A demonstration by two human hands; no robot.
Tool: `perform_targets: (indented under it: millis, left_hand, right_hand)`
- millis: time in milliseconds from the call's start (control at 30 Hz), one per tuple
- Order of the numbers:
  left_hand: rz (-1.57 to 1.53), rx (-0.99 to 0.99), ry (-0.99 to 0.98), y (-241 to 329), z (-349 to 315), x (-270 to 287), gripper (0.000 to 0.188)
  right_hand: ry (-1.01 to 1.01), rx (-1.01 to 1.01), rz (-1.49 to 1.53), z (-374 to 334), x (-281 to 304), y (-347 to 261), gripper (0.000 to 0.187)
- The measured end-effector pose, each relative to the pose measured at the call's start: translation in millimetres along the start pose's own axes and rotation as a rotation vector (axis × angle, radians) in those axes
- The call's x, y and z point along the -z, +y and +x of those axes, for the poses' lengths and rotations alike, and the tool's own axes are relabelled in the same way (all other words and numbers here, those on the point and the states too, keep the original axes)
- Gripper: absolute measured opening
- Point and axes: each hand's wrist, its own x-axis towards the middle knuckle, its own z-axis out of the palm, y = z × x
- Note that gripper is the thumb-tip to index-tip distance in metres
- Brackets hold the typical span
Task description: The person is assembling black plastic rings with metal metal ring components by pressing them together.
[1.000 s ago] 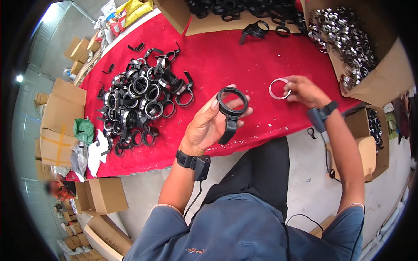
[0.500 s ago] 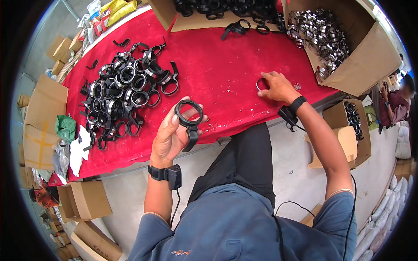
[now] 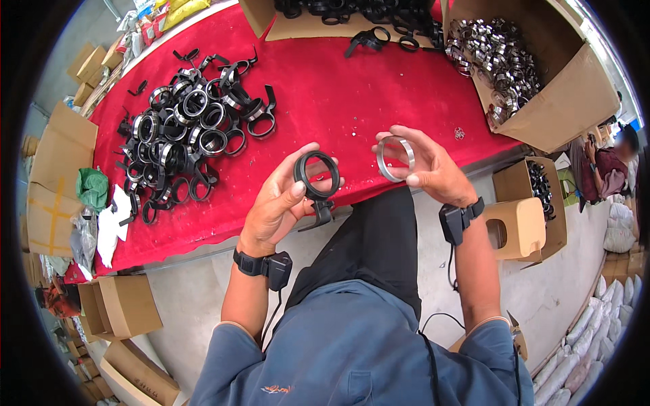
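My left hand [image 3: 274,206] grips a black plastic ring with a handle [image 3: 304,192], its round opening tilted up toward me and the handle pointing down. Across from it, my right hand [image 3: 437,169] holds a thin silver metal ring [image 3: 383,162] between thumb and fingers. The two rings are apart, a short gap between them, both above the front edge of the red-covered table [image 3: 325,88]. To the left lies a heap of black handled rings [image 3: 196,103], many with silver bands fitted in them.
At the back, a cardboard box [image 3: 305,30] holds black rings, with a loose handled one [image 3: 366,40] before it. A cardboard box [image 3: 562,101] of silver rings stands at the right. Below it are a tan plastic stool [image 3: 521,220] and another box [image 3: 555,233]. A person [image 3: 606,172] sits far right.
My right hand has lifted the silver ring off the red cloth and brought it left and nearer. My left hand has shifted slightly right with the black ring.
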Motion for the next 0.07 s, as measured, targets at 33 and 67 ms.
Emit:
perform_targets:
  millis: [33, 67]
  left_hand:
    - [0.018, 0.014, -0.013, -0.4, 0.6, -1.2, 0.098]
    - [0.036, 0.029, -0.027, -0.5, 0.7, -2.6, 0.099]
  right_hand:
    - [-0.031, 0.056, 0.043, -3.3, -4.9, 5.3, 0.096]
    - [-0.059, 0.111, 0.087, -7.3, -9.3, 10.5, 0.099]
